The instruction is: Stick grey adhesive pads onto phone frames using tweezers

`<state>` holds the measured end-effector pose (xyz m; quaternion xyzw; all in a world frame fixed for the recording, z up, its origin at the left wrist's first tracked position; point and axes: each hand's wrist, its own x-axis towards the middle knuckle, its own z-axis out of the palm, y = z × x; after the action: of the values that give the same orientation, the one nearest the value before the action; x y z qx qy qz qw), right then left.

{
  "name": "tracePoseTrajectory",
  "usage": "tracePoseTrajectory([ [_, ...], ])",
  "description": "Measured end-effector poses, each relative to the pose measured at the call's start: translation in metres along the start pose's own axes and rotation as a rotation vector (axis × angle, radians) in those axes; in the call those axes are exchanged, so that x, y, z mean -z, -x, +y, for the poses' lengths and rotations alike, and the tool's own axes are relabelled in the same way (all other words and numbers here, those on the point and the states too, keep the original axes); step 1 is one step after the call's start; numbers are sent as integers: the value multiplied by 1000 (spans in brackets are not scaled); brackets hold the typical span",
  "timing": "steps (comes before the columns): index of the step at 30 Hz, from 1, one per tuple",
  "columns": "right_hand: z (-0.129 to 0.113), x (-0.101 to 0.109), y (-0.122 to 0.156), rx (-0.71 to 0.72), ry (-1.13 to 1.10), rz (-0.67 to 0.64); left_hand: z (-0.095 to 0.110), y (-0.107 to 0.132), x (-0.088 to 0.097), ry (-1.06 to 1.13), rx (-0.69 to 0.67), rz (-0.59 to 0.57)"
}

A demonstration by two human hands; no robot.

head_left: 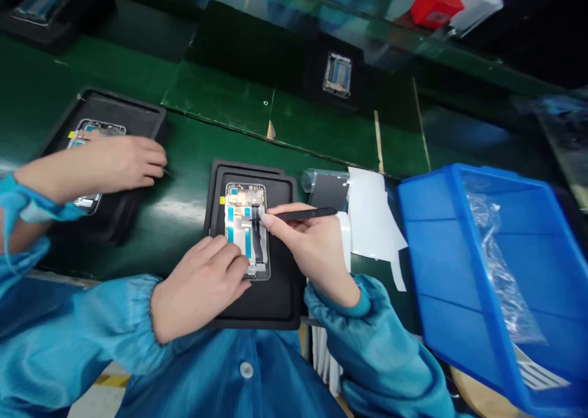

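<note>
An opened phone point(239, 227), its circuit board and ribbon cables bare, lies in a black tray point(282, 289) before me. My left hand point(199, 286) is closed with curled fingers on the phone's lower left side. In my right hand point(316, 243) is a pair of black tweezers point(312, 213), gripped near the front and pointing left over the phone's middle. Their tips lie near a black flex cable point(257, 240); whether they touch it I cannot tell. A yellow tab point(223, 200) sticks out at the phone's upper left edge.
To the left, a co-worker's hand point(124, 164) reaches over another opened phone point(92, 204) in a black tray point(147, 115). White sheets point(372, 216) lie right of my tray, beside a blue bin point(436, 253) holding clear plastic. Further back sits another opened phone point(337, 75).
</note>
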<state>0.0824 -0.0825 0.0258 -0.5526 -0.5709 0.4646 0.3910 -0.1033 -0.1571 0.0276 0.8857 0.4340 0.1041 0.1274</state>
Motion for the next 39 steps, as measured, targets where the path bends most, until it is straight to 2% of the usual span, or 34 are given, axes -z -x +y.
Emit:
tracePoseTrajectory([
  [5, 6, -8, -13, -35, -24, -57, 5, 2, -5, 95, 34, 62],
  [11, 5, -6, -14, -51, -20, -107, -23, 5, -7, 91, 208, 217],
  [14, 3, -6, -15, -71, -24, -123, -32, 4, -10, 81, 251, 241],
  [26, 3, -6, -16, -78, 26, -135, -34, 3, -15, 54, 225, 301],
  [39, 4, -7, -16, -70, 28, -132, -36, 2, -12, -26, 190, 260],
])
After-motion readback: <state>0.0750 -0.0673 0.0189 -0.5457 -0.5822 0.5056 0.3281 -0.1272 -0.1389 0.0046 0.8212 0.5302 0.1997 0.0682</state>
